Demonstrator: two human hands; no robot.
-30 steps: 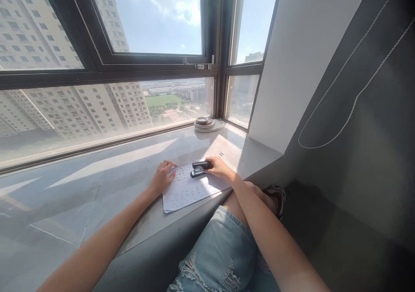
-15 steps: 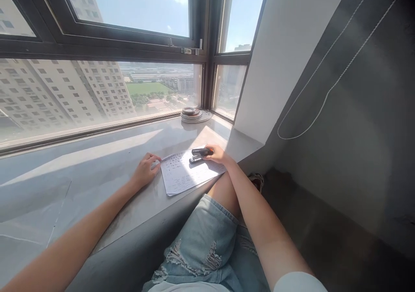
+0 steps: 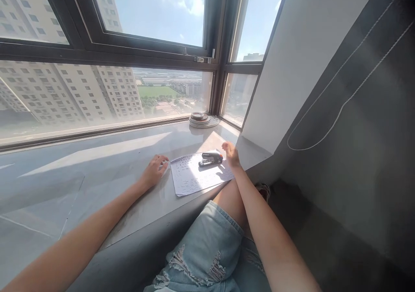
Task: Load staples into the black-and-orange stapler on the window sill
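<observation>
A black stapler [image 3: 210,158] with an orange-red patch at its rear end lies on a sheaf of white paper [image 3: 191,181] covered in dark marks. Just right of the stapler, apart from it, my right hand [image 3: 231,154] is raised with its fingers loosely curled and parted, holding nothing. My left hand [image 3: 156,170] rests on the pale sill beside the paper's left edge, fingers spread. Near its fingertips, at the paper's upper left corner, is a thin pen-like object [image 3: 177,158]. Whether the fingers touch it I cannot tell.
The pale stone sill [image 3: 123,158] runs along the window, sunlit in patches. A stack of round plates or discs [image 3: 202,120] stands in the window corner. A looped blind cord [image 3: 304,148] hangs at the right. My knee is below the sill's front edge.
My right hand has let go of the stapler and moved off to its right. The stapler stays on the paper. My left hand keeps its place, while the whole view has shifted slightly.
</observation>
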